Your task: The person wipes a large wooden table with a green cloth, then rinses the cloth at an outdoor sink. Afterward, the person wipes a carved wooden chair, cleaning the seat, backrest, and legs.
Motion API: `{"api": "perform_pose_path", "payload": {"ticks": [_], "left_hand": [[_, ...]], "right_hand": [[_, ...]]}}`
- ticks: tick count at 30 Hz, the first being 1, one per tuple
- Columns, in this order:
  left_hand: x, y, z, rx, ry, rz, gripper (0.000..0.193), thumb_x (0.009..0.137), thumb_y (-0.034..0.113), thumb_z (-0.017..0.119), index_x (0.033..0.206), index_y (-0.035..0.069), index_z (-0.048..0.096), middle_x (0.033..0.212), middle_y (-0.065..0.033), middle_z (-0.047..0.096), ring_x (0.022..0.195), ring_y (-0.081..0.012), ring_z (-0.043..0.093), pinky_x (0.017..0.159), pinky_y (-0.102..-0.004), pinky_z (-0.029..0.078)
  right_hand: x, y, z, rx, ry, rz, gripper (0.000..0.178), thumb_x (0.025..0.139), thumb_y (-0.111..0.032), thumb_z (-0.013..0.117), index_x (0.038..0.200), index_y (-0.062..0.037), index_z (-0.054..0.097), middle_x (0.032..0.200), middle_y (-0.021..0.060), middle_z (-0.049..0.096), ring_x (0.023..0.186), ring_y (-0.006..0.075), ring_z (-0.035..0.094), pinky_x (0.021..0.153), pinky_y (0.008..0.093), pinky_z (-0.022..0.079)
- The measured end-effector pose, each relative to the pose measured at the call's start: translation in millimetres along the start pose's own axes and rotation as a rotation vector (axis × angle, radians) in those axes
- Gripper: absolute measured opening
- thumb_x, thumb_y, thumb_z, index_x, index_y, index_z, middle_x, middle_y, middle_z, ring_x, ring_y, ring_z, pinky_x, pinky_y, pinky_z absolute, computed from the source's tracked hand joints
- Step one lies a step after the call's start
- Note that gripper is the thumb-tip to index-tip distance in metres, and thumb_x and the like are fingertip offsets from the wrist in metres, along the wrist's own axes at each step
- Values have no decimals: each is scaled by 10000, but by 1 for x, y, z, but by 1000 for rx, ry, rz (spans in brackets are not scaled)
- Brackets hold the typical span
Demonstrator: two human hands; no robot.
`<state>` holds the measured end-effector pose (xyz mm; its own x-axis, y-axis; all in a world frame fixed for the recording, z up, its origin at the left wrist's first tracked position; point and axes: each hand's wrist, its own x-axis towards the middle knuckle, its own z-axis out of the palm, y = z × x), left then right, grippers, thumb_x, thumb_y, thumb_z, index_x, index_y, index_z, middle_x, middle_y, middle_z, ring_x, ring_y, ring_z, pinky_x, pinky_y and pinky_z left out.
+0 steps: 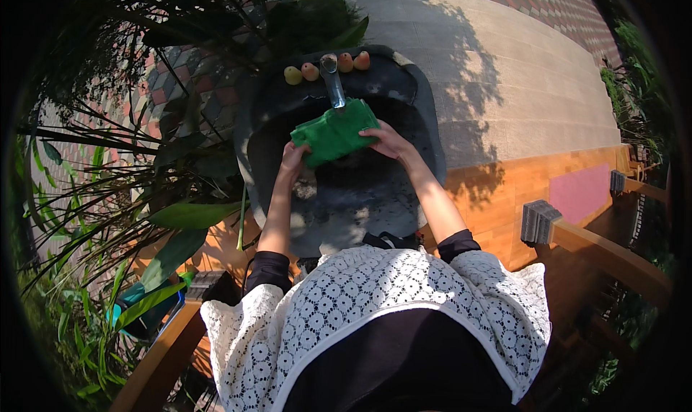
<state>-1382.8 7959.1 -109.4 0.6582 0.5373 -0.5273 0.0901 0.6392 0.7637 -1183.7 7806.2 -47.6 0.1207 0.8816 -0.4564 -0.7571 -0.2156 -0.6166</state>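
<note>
A folded green cloth [333, 134] is stretched between my hands over the dark stone basin [431, 127], just below the spout of the metal faucet [333, 84]. My left hand [293, 157] is closed on the cloth's left end, thumb on top. At its right end my right hand [389, 141] pinches the edge. Whether water is running cannot be made out. Along the basin's far rim, on both sides of the faucet, sit several small yellow and pinkish pear-shaped fruits [310, 71]. Part of the basin's inside is hidden by the cloth and shadow.
Long-leaved plants [189, 215] crowd the basin's left side. Wooden rails with grey-capped ends [538, 223] stand at right and lower left. A blue-green container [140, 307] is at lower left. Beyond the wooden deck lie pale paving [548, 102] and, on the right, a pink mat [580, 193].
</note>
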Motion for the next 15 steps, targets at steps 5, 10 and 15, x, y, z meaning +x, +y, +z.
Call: {"api": "perform_pose_path", "payload": {"ticks": [5,10,15], "left_hand": [[24,-22,44,45,117,-118,226,759,90,497,981,48,505,928,-60,556,835,-173,544,770,-357,435],[6,-3,92,-562,-242,-516,512,828,464,424,1133,52,438,1052,-104,534,942,-254,538,850,-446,407],[10,5,107,-470,-255,-446,341,825,308,495,1033,38,511,917,-104,583,850,-241,579,796,-389,460]], "right_hand": [[-33,-12,5,-254,75,-109,356,798,-50,519,1144,-9,444,1044,69,547,982,159,518,849,294,413],[-71,-38,51,-1024,-26,-97,436,805,-42,483,1233,-78,405,1072,126,564,1012,216,528,833,299,404],[-87,-20,42,-1639,-365,-191,620,680,29,531,1245,-197,414,1314,9,372,1241,201,299,1045,419,211]]}}
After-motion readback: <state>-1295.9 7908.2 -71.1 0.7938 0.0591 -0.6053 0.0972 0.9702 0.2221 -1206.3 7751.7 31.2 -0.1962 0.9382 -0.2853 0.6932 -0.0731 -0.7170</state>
